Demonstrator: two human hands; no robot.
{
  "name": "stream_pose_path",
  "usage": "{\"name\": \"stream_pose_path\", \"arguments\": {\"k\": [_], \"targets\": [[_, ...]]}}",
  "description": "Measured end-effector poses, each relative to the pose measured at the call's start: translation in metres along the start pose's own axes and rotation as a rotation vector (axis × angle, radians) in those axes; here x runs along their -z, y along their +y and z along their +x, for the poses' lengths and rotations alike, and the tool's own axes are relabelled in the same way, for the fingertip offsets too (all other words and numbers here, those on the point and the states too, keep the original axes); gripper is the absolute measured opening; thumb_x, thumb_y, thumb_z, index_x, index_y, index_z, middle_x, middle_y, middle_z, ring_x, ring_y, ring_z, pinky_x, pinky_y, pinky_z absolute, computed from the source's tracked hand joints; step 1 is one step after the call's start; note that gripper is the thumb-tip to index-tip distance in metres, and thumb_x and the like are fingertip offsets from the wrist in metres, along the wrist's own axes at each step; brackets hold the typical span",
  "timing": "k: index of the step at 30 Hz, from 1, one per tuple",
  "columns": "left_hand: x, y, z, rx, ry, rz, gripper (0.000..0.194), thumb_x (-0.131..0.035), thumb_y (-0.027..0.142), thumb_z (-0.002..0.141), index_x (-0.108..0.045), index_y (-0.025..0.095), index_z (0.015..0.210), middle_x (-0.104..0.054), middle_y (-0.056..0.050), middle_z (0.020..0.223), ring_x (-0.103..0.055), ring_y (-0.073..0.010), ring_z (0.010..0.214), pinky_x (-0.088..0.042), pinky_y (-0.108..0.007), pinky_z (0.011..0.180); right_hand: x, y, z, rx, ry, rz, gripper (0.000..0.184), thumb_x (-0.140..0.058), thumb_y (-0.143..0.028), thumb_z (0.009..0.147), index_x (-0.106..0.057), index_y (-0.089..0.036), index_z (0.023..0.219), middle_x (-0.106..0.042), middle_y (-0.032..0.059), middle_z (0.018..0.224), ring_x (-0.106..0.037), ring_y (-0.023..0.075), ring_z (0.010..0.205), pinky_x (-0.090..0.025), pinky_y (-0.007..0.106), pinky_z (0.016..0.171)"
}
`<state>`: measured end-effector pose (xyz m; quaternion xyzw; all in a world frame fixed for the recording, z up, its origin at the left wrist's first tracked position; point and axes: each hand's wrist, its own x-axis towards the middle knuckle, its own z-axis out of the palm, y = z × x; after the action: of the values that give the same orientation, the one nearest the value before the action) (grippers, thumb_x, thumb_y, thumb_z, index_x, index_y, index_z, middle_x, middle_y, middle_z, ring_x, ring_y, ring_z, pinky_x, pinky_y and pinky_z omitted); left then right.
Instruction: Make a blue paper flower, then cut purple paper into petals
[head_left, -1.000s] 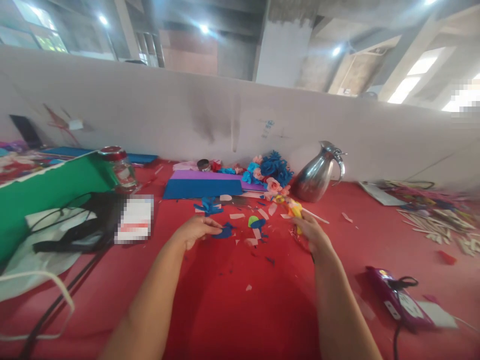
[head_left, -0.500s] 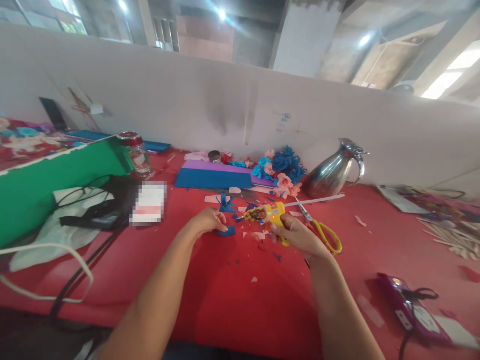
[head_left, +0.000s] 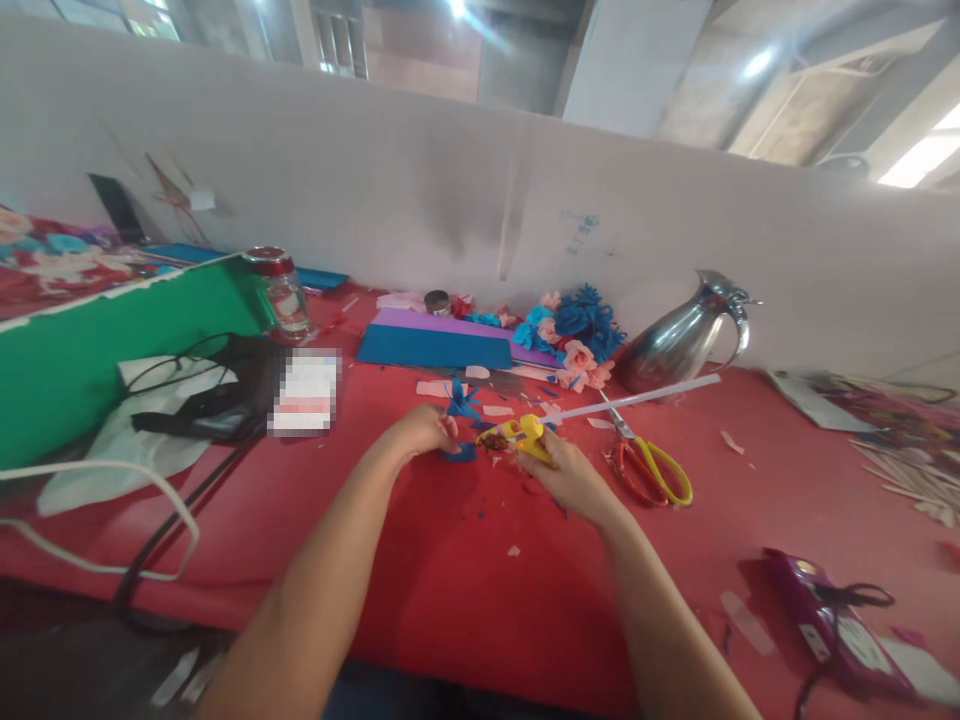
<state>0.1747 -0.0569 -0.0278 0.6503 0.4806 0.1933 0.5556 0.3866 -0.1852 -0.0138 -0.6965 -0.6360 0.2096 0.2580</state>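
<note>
My right hand (head_left: 566, 472) is wrapped round a yellow hot glue gun (head_left: 531, 440), with a long translucent glue stick (head_left: 634, 397) jutting from its back. The gun's stained nozzle end points left, right beside my left hand (head_left: 424, 432). Between the fingers of that left hand is a small blue paper piece (head_left: 459, 453), pinched just above the table. A blue paper flower (head_left: 462, 400) shows just beyond those fingertips; whether it is joined to the pinched piece I cannot tell. Scissors (head_left: 651, 468) with red and yellow handles lie to the right of my right hand.
Blue sheets (head_left: 431, 345) and paper flowers (head_left: 577, 330) lie at the back, near a steel jug (head_left: 682, 335). A lidded glass jar (head_left: 285, 300) and green box (head_left: 135, 365) stand left. A purple device (head_left: 832, 625) with a cord sits front right. Paper scraps litter the red table (head_left: 480, 600).
My right hand has brought the glue gun left and closer to the blue paper piece in my left hand. The scissors' red handle has come into sight. The view has shifted slightly.
</note>
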Motion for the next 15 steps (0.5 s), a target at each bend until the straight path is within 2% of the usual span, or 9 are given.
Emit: {"name": "stream_pose_path", "arguments": {"k": [6, 15], "targets": [[-0.0008, -0.0009, 0.0011, -0.006, -0.004, -0.005, 0.018, -0.073, 0.012, 0.04, -0.061, 0.02, 0.05, -0.058, 0.002, 0.046, -0.052, -0.0154, 0.049, -0.035, -0.026, 0.051, -0.0013, -0.0079, -0.0013, -0.028, -0.002, -0.148, 0.025, -0.052, -0.04, 0.086, -0.057, -0.021, 0.102, -0.068, 0.0059, 0.078, -0.062, 0.0224, 0.07, -0.031, 0.025, 0.056], [-0.0007, 0.0004, 0.0023, -0.02, -0.015, 0.038, 0.017, -0.073, 0.011, 0.041, -0.061, 0.019, 0.051, -0.057, 0.002, 0.046, -0.052, -0.0161, 0.048, -0.036, -0.027, 0.05, 0.002, -0.0072, -0.0021, -0.035, -0.031, -0.148, 0.029, -0.051, -0.042, 0.087, -0.056, -0.019, 0.103, -0.068, 0.0078, 0.084, -0.063, 0.0247, 0.075, -0.033, 0.026, 0.059]]}}
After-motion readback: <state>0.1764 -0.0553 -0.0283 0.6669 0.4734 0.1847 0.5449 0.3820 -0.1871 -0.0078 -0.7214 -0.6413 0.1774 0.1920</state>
